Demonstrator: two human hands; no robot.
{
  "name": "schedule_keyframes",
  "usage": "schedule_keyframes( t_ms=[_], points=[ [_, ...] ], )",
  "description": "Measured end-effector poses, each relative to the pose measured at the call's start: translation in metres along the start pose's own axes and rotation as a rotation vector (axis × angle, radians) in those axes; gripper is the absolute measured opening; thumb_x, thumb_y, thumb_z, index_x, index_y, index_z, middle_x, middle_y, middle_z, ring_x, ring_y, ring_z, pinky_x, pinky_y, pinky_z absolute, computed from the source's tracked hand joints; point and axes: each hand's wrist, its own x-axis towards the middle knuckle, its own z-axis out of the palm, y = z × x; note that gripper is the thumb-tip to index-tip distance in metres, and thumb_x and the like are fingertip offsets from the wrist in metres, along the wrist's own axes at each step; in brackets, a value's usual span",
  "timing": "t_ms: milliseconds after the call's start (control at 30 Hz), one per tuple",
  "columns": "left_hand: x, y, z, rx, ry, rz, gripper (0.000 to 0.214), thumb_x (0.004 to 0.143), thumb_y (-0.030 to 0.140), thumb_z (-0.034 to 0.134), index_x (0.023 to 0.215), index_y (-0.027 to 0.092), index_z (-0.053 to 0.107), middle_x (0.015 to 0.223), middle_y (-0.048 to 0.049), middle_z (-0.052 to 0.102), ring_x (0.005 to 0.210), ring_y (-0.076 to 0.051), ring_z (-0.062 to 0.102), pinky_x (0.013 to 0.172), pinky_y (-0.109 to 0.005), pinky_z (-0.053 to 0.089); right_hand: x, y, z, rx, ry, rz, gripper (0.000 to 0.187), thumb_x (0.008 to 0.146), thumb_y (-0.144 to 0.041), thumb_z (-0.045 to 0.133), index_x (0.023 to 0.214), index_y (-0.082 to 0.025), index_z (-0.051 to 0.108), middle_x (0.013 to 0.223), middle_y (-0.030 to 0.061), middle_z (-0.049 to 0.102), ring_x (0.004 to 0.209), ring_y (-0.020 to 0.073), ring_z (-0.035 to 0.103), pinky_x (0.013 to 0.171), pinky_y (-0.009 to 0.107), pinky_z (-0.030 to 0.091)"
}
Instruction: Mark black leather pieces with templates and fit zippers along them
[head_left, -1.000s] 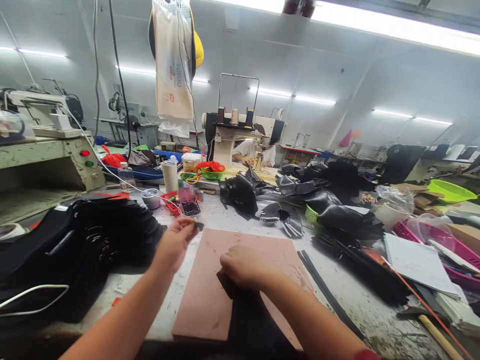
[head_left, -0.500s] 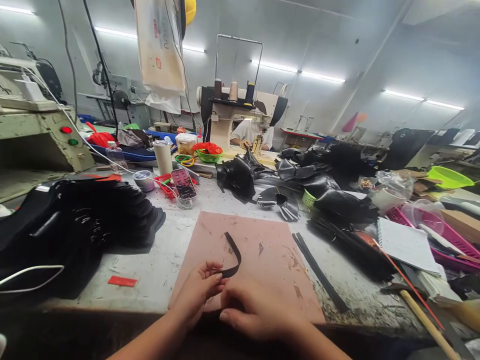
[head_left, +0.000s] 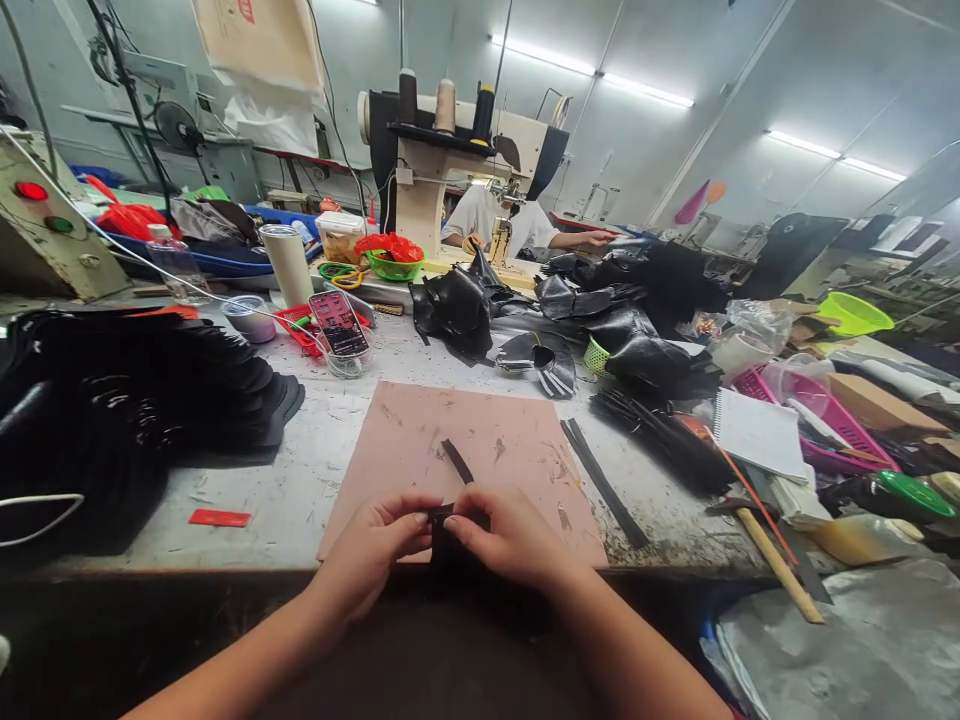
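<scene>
A narrow black strip [head_left: 456,461] curves up from between my hands, its free end over the pink mat [head_left: 525,425]. My left hand [head_left: 386,535] pinches the black material between thumb and fingertips. Close beside it, my right hand [head_left: 510,530] grips the same material, thumb pressed on top. Dark material hangs below the fingers near the table edge; whether it belongs to the strip I cannot tell. To the right of the mat lie more black strips [head_left: 604,485].
Stacked black pieces [head_left: 135,390] fill the left. A red strip [head_left: 219,518], a phone [head_left: 339,325] and a hammer [head_left: 780,565] lie around the mat. Shiny black pieces [head_left: 454,310] sit before a sewing machine [head_left: 420,200]. A co-worker [head_left: 532,225] sits behind it.
My right hand has closed on the black material beside my left hand. Less of the strip shows above the fingers. The view has tilted downward, and a co-worker's arm now reaches out to the right.
</scene>
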Motion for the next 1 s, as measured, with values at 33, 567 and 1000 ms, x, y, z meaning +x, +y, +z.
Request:
schedule_keyframes(
  t_ms=[33, 567, 1000],
  points=[
    [-0.0001, 0.0004, 0.0005, 0.009, 0.007, 0.002, 0.019, 0.056, 0.020, 0.071, 0.075, 0.018, 0.070, 0.080, -0.0029, 0.069, 0.070, -0.013, 0.061, 0.066, -0.021, 0.049, -0.0005, 0.0000, -0.0005, -0.009, 0.005, 0.000, 0.012, 0.077, -0.027, 0.055, 0.071, -0.018, 0.059, 0.059, -0.0022, 0.058, 0.054, 0.0097, 0.049, 0.051, 0.020, 0.032],
    [-0.0018, 0.0007, 0.0020, 0.060, -0.018, 0.015, 0.023, 0.056, 0.023, 0.071, 0.078, 0.016, 0.069, 0.081, -0.0059, 0.070, 0.070, -0.018, 0.063, 0.069, -0.029, 0.050, -0.0014, 0.0013, -0.0024, -0.068, 0.006, -0.031, 0.010, 0.077, -0.026, 0.055, 0.071, -0.019, 0.060, 0.059, -0.0028, 0.057, 0.054, 0.0099, 0.049, 0.051, 0.021, 0.032],
    [0.0022, 0.0002, 0.0038, 0.183, 0.077, 0.138, 0.025, 0.053, 0.024, 0.074, 0.075, 0.016, 0.067, 0.078, -0.0042, 0.069, 0.079, -0.020, 0.062, 0.069, -0.027, 0.049, -0.0026, 0.0010, -0.0056, -0.087, 0.025, -0.096, 0.006, 0.075, -0.024, 0.056, 0.074, -0.019, 0.059, 0.077, 0.0000, 0.059, 0.065, 0.0111, 0.053, 0.057, 0.021, 0.037]
  ],
)
